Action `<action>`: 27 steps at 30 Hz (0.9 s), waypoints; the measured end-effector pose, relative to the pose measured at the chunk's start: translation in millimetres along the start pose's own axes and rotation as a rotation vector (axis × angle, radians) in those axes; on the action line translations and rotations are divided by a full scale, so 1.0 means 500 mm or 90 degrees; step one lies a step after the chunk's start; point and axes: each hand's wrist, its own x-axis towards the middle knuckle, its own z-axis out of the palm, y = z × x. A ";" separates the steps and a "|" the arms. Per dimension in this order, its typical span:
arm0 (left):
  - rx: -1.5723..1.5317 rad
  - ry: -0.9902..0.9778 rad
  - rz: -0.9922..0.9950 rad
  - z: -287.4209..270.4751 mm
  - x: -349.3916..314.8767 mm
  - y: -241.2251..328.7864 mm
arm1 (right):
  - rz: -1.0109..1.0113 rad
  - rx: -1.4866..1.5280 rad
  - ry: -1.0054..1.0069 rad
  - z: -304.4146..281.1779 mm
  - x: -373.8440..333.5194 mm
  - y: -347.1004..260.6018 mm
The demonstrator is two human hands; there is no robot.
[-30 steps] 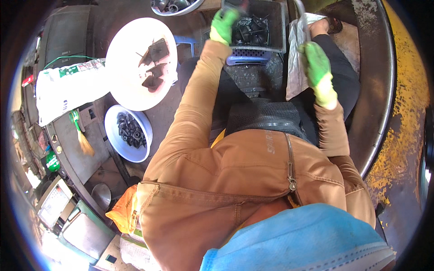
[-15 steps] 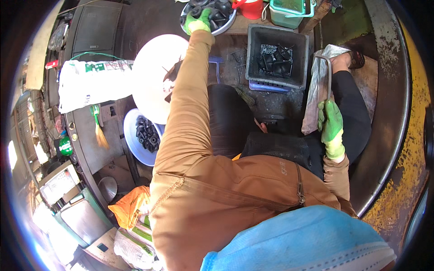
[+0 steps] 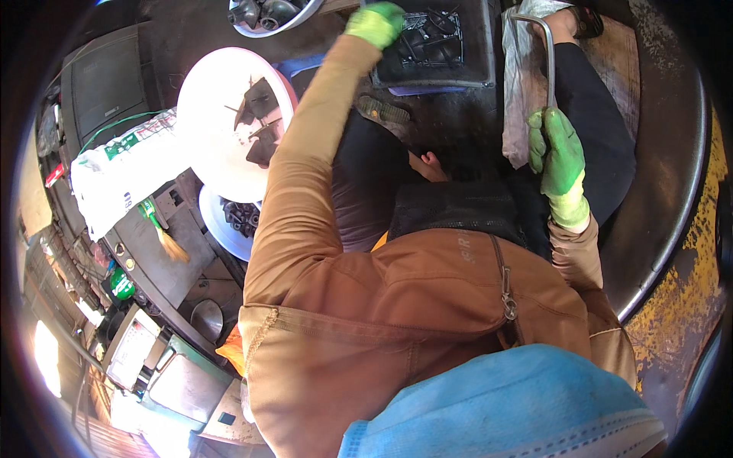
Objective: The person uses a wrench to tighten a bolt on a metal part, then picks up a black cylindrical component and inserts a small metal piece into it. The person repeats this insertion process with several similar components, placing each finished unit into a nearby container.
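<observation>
My right hand (image 3: 562, 153), in a green and yellow glove, is closed around the lower end of a bent metal rod (image 3: 550, 65). The rod stands up from the fist and hooks to the left at its top. My left hand (image 3: 376, 26), gloved alike, is at the left rim of a dark grey crate (image 3: 479, 79). Motion smears its fingers, and anything in them is hidden. Black moulded parts and thin metal pins (image 3: 431, 38) lie inside the crate. Left of that hand, a pale basin (image 3: 304, 17) holds larger black rounded parts (image 3: 279, 11).
A large white-pink tub (image 3: 200, 114) with dark angular pieces stands left of my left arm. Behind it, a pale blue basin (image 3: 217, 229) holds small black parts. A white sack (image 3: 114, 183) lies further left. A grey-white cloth (image 3: 516, 114) lies beside my right leg.
My left hand has left the basin of black parts and moved right to the crate. The view has shifted, so the containers sit higher in it. My right hand still grips the bent rod.
</observation>
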 end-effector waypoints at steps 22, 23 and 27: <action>-0.490 -0.069 -0.117 -0.104 -0.118 0.031 | -0.066 -0.153 0.083 0.010 0.052 0.035; -0.671 -0.059 -0.279 -0.101 -0.146 0.043 | -0.093 -0.161 0.077 0.014 0.071 0.048; -0.921 0.019 -0.562 -0.069 -0.248 0.058 | -0.231 -0.509 -0.079 0.051 0.161 0.137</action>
